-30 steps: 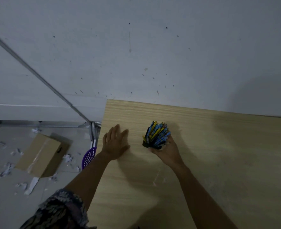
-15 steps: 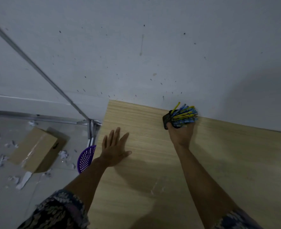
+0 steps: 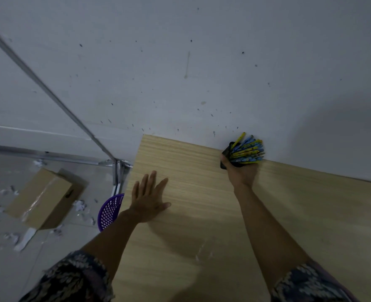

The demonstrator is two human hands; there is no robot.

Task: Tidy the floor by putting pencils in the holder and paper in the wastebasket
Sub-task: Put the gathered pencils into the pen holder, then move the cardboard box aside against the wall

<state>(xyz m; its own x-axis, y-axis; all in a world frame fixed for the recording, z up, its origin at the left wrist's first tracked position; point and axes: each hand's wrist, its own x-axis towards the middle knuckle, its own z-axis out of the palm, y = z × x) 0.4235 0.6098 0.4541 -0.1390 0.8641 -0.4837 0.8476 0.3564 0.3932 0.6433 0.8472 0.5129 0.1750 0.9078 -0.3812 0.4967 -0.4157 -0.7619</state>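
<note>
The grey wall (image 3: 180, 62) stands just beyond the right hand's fingertips, and the wooden desk (image 3: 202, 214) lies under both palms. Past the little-finger side of the left hand, down on the floor (image 3: 3, 269), sits a cardboard box (image 3: 43, 197), and closer to that hand's wrist a purple wastebasket (image 3: 109, 211) shows from beside the desk edge. The left hand (image 3: 147, 197) lies flat on the wood, its fingers straight and spread, gripping nothing. The right hand (image 3: 241, 173) has its fingers curled round a black holder (image 3: 226, 154) at the desk's far edge by the wall, tipped so the pencils (image 3: 247, 149) fan out over the knuckles. Packed that full, the holder is likely stiff, fairly light and top-heavy, with loose pencils ready to slide out; a grasp low round its body, mouth upward, seems safest. Paper scraps (image 3: 80, 205) lie well beyond the left fingers around the box; they look soft and weightless, best gathered by pinching.
</note>
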